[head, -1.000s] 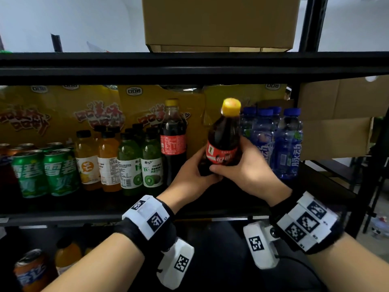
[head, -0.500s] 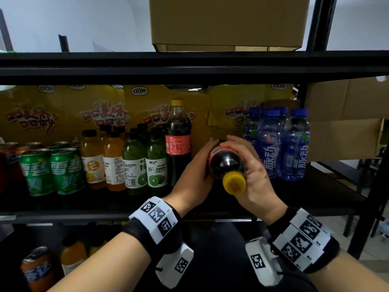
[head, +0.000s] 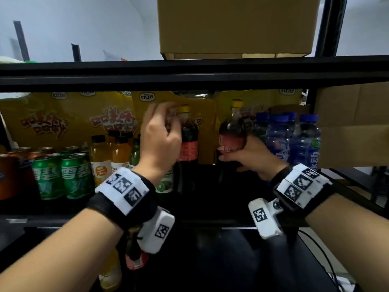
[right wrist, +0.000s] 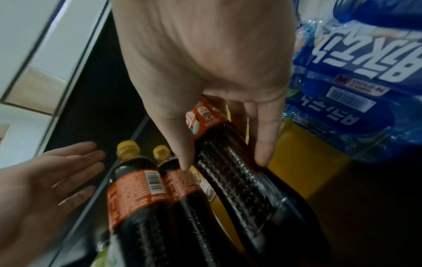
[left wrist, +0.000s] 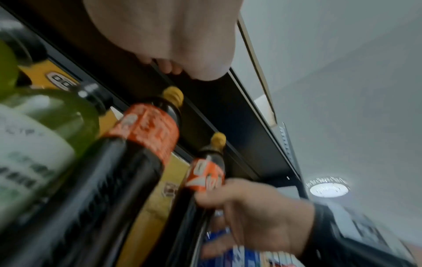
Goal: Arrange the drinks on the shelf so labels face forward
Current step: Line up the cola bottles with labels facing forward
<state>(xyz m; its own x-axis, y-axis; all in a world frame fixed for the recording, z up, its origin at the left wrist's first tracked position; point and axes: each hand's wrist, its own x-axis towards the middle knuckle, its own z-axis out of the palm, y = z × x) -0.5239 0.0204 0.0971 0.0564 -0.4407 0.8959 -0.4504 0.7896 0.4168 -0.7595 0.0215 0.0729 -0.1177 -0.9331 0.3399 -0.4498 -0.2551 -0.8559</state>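
A cola bottle (head: 231,142) with a yellow cap is upright on the shelf (head: 189,221), between another cola bottle (head: 187,144) and the blue bottles (head: 305,142). My right hand (head: 249,159) grips its lower body, thumb on one side and fingers on the other, as the right wrist view shows on the same bottle (right wrist: 230,173). Its red label with white lettering faces me. My left hand (head: 160,131) is raised in front of the other cola bottle, fingers spread and holding nothing. In the right wrist view two cola bottles (right wrist: 137,189) show their barcode sides.
Green cans (head: 63,175), orange juice bottles (head: 101,159) and green kiwi bottles (head: 134,153) fill the shelf's left. Yellow snack bags (head: 63,121) line the back. The upper shelf beam (head: 189,73) hangs low, with a cardboard box (head: 235,26) on top. More drinks sit on the lower shelf (head: 111,277).
The cola bottle, tilted cap-first toward me in both hands, now is upright by the blue bottles in my right hand alone. My left hand let go and moved up-left.
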